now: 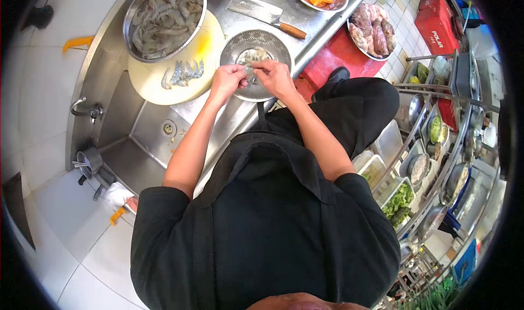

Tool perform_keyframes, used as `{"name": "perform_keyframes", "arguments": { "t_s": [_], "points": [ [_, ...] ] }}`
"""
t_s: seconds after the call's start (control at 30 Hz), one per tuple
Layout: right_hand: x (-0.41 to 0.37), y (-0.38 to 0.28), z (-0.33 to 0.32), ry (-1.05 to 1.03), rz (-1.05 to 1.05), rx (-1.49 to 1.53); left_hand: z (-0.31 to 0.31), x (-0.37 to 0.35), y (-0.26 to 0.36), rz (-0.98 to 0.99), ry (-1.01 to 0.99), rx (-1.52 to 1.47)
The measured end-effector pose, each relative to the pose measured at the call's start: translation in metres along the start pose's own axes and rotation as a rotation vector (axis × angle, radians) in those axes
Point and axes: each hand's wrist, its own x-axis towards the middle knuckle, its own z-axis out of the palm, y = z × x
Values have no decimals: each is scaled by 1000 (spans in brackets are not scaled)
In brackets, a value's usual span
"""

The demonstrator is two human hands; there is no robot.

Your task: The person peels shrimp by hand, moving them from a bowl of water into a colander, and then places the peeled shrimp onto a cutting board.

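Observation:
My left hand (pixel 229 80) and my right hand (pixel 272 76) meet over a metal colander (pixel 232 50), their fingers pinched on a small greyish shrimp (pixel 249 71) between them. Inside the colander lie some pale shrimp (pixel 254 54). To the left, a round, pale cutting board (pixel 143 86) carries a row of several grey shrimp (pixel 185 73). A large steel bowl (pixel 127 33) heaped with whole raw shrimp (pixel 166 23) rests partly on that board. Behind the colander lies a cleaver (pixel 256 9) with a wooden handle.
A steel sink (pixel 158 127) with a tap (pixel 87 110) is at my left. Orange pieces fill a strainer (pixel 343 1) at the back. A bowl of meat (pixel 374 31) stands beyond the counter edge, near a red crate (pixel 436 23). Shelving with food containers (pixel 401 201) lines the right.

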Motion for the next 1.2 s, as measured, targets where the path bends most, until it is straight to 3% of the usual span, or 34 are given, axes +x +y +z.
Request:
{"name": "perform_keyframes", "arguments": {
  "t_s": [0.17, 0.27, 0.4, 0.57, 0.67, 0.83, 0.97, 1.1, 1.2],
  "points": [
    [-16, 7, -1, 74, 30, 10, 12, 1, -2, -28, -61, 69],
    [-28, 7, -16, -39, 451, 334, 13, 2, 1, -31, 18, 49],
    [-55, 20, -17, -275, 650, 862, -1, 0, -7, -9, 46, -188],
    [-90, 39, -1, -562, 909, 751, -14, -8, -9, 20, 23, -286],
    [-109, 73, -6, -600, 699, 255, -13, -10, -14, 39, -3, -308],
    [-101, 68, -28, -202, 711, 668, -5, -18, -17, 33, -32, -237],
    [-73, 51, -36, -4, 555, 612, 0, -24, -28, 1, -26, -198],
    [-48, 14, -45, 51, 442, 583, 1, -36, -32, -1, -9, -189],
    [-37, 9, -36, -33, 376, 506, -1, -42, -29, 8, -2, -166]
  ]
}}
